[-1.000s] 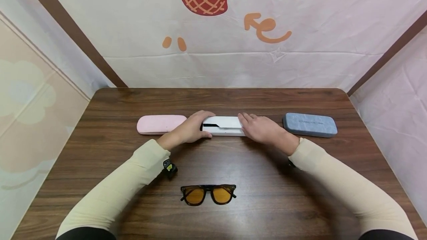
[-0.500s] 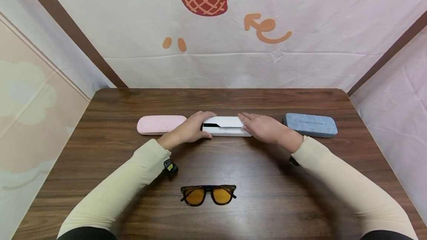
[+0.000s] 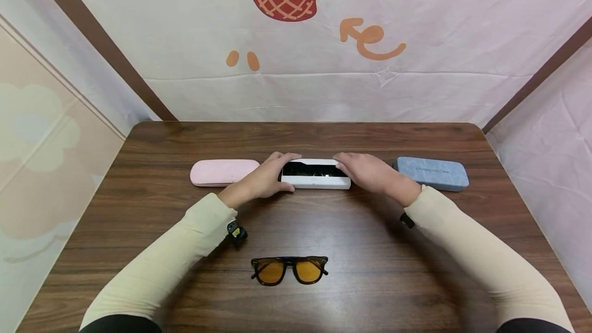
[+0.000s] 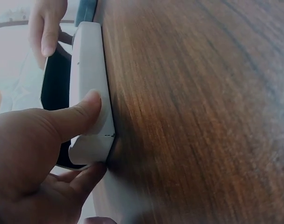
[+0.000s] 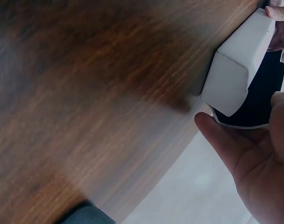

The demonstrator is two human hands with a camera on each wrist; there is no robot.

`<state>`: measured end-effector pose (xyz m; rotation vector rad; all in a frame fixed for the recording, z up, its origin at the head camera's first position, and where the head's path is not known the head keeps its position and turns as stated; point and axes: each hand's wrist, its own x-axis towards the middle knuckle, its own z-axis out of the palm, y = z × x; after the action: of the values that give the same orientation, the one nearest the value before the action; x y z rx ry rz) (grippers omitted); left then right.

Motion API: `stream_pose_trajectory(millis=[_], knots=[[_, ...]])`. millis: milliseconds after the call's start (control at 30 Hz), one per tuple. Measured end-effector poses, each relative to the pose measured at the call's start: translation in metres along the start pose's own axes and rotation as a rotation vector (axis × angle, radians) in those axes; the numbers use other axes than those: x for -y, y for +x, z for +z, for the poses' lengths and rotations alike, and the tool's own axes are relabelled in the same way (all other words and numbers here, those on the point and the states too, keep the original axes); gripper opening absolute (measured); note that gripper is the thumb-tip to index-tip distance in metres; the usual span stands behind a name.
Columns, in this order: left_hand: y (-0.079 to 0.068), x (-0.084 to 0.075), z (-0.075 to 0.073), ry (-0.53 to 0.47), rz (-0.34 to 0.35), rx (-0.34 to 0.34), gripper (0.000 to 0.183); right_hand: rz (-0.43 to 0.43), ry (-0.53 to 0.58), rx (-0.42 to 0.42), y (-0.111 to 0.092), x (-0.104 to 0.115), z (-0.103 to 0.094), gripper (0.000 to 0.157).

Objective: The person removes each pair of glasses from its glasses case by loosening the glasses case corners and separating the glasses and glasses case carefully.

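A white glasses case [image 3: 322,183] lies at the table's middle with its lid raised, showing a dark inside. My left hand [image 3: 263,176] grips the case's left end, its thumb [image 4: 86,109] on the front wall and the other fingers behind. At the right end my right hand [image 3: 370,173] holds the lid; in the right wrist view its fingers [image 5: 221,140] lie behind the lid's end and the thumb is at the lid's edge. Sunglasses [image 3: 307,271] with black frames and amber lenses lie nearer to me.
A pink glasses case [image 3: 222,172], closed, lies to the left, partly behind my left hand. To the right is a closed blue glasses case [image 3: 430,173]. The wooden table [image 3: 370,271] ends at a printed cloth backdrop [image 3: 314,96].
The white case's lid has gone from nearly closed to raised and tipped back. My right hand has moved slightly right and up with it. My left hand stays in place.
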<state>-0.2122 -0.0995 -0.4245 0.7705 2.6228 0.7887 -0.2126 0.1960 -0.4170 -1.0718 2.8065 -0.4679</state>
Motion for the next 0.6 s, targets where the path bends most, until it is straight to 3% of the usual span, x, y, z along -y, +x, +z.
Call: stream_pose_trajectory(millis=[300,600], knots=[[-0.001,0.003,0.003,-0.048,0.001,-0.021,0.094,0.033,0.045,-0.127,0.007,-0.005,0.0,0.027],[-0.003,0.001,0.002,-0.006,0.023,-0.04,0.102,0.102,0.031,-0.187,0.015,-0.005,0.001,0.027]])
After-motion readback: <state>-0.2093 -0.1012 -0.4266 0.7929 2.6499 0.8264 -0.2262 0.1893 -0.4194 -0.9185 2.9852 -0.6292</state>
